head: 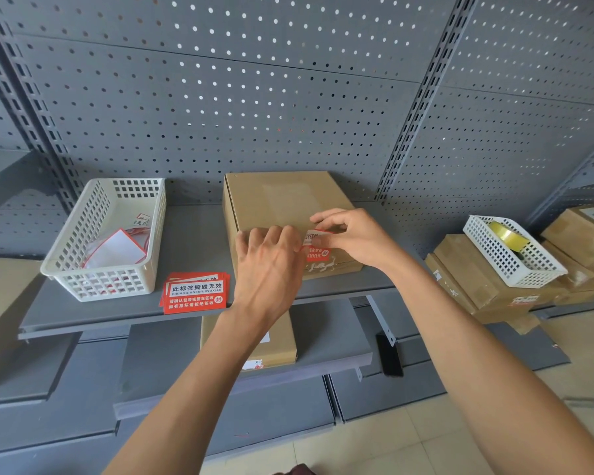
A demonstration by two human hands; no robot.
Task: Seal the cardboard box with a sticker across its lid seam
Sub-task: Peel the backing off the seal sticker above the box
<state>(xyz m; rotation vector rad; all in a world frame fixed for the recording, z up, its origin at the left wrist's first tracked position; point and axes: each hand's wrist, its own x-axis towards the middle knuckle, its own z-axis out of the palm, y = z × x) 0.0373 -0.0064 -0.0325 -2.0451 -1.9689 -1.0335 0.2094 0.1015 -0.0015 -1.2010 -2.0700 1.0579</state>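
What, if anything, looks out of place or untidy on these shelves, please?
Only small things: the spare stickers lie loosely fanned at the shelf's front edge, and the right-hand basket sits tilted on stacked boxes.

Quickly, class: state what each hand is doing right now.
Left hand: fingers pressing the sticker against the cardboard box.
Right hand: pinching the sticker's top edge.

Stockroom or shop: grey pegboard shelving [288, 97], stacked cartons [477, 279].
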